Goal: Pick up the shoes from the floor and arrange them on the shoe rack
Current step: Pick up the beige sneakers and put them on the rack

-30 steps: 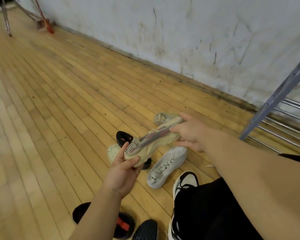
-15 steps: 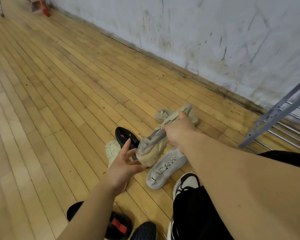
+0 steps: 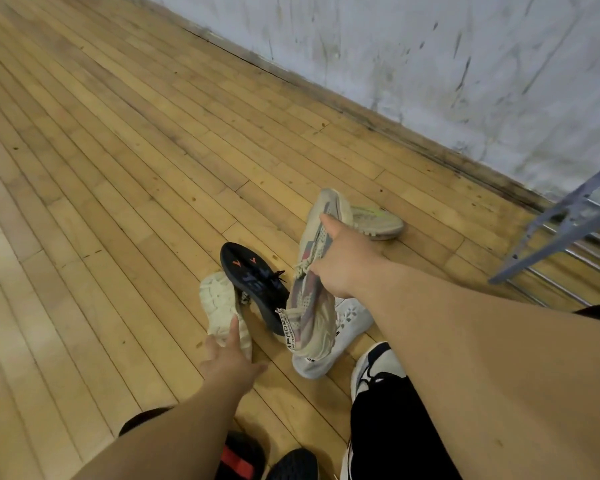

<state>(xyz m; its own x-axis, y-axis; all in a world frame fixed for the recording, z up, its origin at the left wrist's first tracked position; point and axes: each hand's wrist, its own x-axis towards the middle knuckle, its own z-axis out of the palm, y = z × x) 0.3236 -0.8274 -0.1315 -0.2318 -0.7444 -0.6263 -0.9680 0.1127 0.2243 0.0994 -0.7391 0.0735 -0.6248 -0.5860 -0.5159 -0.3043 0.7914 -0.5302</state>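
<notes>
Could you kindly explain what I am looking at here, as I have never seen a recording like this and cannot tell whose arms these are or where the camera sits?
There is no machine here: a person wears one wide-angle camera on the head, looking forward and down, so the two bare arms are the wearer's own. The right hand holds a beige knit sneaker up off the wooden floor. The left hand is open, fingers reaching toward a cream chunky shoe lying on the floor. Beside that lies a black shoe with orange marks, a pale grey shoe beneath the held one, and another beige shoe nearer the scuffed wall. The grey metal frame at the right edge is the shoe rack. At the bottom edge are more dark shoes, partly cut off.
</notes>
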